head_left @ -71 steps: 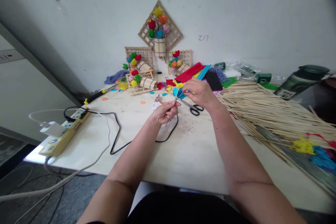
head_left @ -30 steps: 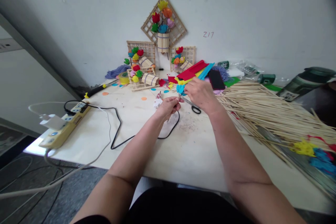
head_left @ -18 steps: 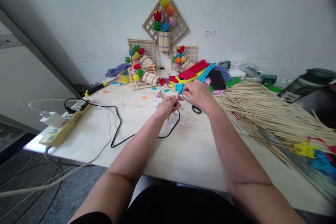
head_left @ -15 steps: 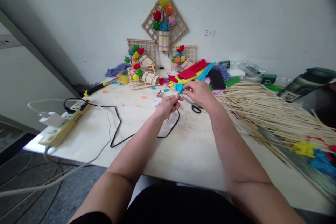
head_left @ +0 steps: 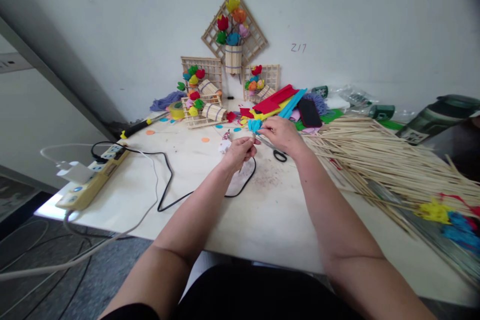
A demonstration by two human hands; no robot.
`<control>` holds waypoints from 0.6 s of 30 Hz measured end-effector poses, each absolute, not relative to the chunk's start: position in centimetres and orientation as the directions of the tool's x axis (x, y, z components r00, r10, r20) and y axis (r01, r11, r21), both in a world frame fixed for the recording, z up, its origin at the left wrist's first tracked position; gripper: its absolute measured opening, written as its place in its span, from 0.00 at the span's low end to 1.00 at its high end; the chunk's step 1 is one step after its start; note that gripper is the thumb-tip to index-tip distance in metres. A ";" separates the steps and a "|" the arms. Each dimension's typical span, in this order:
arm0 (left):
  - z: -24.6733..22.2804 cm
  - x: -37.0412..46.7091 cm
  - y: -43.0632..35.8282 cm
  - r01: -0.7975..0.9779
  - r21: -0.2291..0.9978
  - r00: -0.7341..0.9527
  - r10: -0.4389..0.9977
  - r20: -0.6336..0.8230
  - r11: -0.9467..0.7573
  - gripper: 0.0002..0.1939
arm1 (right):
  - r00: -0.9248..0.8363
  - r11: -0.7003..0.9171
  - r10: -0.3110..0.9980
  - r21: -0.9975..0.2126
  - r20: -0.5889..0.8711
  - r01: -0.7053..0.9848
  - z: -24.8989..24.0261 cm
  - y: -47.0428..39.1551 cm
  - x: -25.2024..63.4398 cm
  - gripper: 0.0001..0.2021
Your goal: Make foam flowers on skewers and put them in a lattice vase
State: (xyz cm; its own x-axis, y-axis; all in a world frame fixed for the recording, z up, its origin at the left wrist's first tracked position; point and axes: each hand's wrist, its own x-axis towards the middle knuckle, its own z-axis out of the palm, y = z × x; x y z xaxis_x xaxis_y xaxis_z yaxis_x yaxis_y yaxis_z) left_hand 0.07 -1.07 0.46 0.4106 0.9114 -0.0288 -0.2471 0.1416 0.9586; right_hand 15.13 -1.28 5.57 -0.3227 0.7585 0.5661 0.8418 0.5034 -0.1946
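Observation:
Between my hands is a small blue crepe-paper flower [head_left: 255, 125], upright, its base at my left fingertips. My left hand [head_left: 241, 152] is closed in a pinch just below it, and a thin stem tip pokes out under the fist. The fingers of my right hand [head_left: 282, 133] are pinched at the right side of the blue paper. Black-handled scissors [head_left: 279, 155] lie on the table under my right hand, their blades partly covered. A small white and reddish object [head_left: 225, 145] sits just left of my left hand.
Stick lattices with paper tulips, such as the diamond-shaped lattice [head_left: 252, 52], stand at the wall. Loose wooden sticks [head_left: 382, 155] cover the right side, near a dark bottle [head_left: 437, 119]. A power strip [head_left: 92, 180] with cables lies left. A phone [head_left: 309, 113] rests beside coloured paper [head_left: 275, 99].
Both hands stay at nearly the same spot, still on the blue flower, with only slight finger movement. The whole view has shifted very slightly.

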 end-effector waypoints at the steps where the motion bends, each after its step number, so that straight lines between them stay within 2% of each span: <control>1: 0.4 0.1 -1.1 -0.241 0.961 0.407 0.913 -0.029 0.138 0.12 | -0.325 0.500 0.760 -0.187 0.563 0.846 5.6 -1.3 15.1 0.09; 8: 0.2 0.1 -1.1 -0.208 0.972 0.398 0.917 -0.015 0.106 0.13 | -0.363 0.511 0.762 -0.152 0.537 0.846 5.3 -1.1 15.2 0.08; 18: -0.4 -0.2 -0.8 -0.160 0.984 0.452 0.892 0.002 0.079 0.14 | -0.402 0.520 0.751 -0.095 0.523 0.849 5.2 -1.1 15.7 0.12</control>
